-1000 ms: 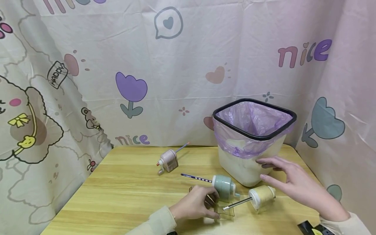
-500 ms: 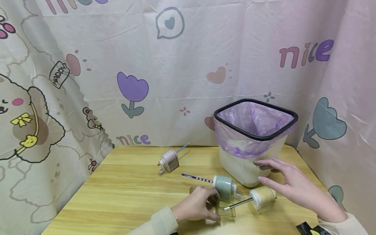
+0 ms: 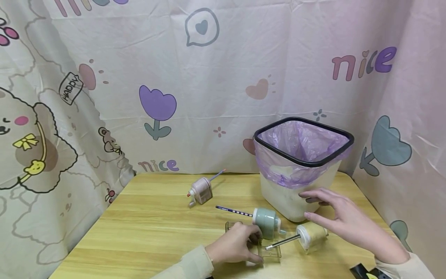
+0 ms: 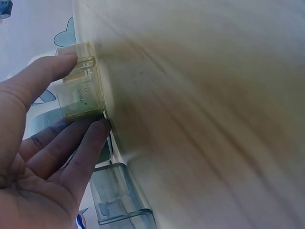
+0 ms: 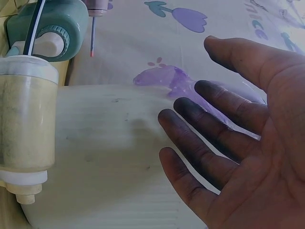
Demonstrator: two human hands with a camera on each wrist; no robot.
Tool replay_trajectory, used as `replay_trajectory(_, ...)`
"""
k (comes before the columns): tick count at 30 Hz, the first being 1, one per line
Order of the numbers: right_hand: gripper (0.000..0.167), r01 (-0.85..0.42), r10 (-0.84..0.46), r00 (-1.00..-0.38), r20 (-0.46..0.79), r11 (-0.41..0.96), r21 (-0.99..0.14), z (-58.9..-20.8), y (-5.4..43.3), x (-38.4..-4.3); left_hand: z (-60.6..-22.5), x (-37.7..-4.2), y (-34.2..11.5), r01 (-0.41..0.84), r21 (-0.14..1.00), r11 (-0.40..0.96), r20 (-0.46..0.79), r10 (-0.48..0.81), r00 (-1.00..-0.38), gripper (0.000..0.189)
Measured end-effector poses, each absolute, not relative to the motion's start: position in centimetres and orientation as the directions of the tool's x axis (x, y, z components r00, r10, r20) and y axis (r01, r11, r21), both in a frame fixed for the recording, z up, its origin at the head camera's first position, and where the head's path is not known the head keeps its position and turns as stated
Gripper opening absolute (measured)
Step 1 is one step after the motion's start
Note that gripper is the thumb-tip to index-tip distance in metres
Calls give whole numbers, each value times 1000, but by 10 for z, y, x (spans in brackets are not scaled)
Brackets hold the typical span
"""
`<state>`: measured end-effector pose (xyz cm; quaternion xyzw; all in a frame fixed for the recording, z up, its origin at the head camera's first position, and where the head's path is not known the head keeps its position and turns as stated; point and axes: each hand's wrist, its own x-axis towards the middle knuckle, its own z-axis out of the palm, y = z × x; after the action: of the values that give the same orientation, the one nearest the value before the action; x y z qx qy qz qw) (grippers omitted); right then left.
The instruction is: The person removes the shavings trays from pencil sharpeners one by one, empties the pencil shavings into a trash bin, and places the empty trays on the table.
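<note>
My left hand (image 3: 234, 244) pinches a clear yellowish shavings tray (image 4: 82, 95) between thumb and fingers, low at the table's surface. Just behind it lies a green crank pencil sharpener (image 3: 266, 223) with a blue dotted pencil (image 3: 233, 211) in its front. A second clear tray (image 4: 114, 195), greenish-grey, lies beside my left fingers. To the right is a yellow pencil sharpener (image 3: 311, 235) with a dark striped pencil (image 3: 283, 242) pointing toward the held tray. My right hand (image 3: 336, 211) hovers above the yellow sharpener, fingers spread and holding nothing; its fingertips (image 5: 171, 119) look dark-smudged.
A white bin (image 3: 278, 193) with a black rim and purple liner stands at the back right, close to my right hand. Farther back sits a pink pencil sharpener (image 3: 201, 190) holding a blue pencil (image 3: 217, 175). A printed curtain (image 3: 209, 97) hangs behind the wooden table (image 3: 146, 224).
My left hand has shifted slightly right with the yellowish tray. My right hand has drifted a little left. The sharpeners and bin stay put; the head view has turned slightly.
</note>
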<state>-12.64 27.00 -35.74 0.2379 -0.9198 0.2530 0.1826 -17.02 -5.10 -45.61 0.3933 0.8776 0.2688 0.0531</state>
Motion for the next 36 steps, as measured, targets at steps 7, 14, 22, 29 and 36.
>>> replay_trajectory(7, 45, -532, -349, -821, 452, 755, -382, -358, 269, -126, -454, -169, -47, 673, 492, 553, 117, 723, -680, 46)
replay_trajectory(14, 46, -531, -356, -825, 440, 754, -386, -357, 265, -127, -454, -166, -47, 658, 485, 576, 102, 710, -697, 50)
replay_trajectory(22, 46, -532, -361, -825, 435, 755, -384, -355, 260, -128, -449, -163, -57, 684, 425, 592, 130, 708, -694, 52)
replay_trajectory(29, 46, -542, -377, -822, 427, 751, -378, -353, 257, -130, -434, -165, -76, 655, 530, 539, 169, 689, -704, 41)
replay_trajectory(36, 45, -571, -411, -806, 427, 730, -376, -352, 248, -131, -412, -175, -104, 586, 649, 486, 237, 602, -762, 28)
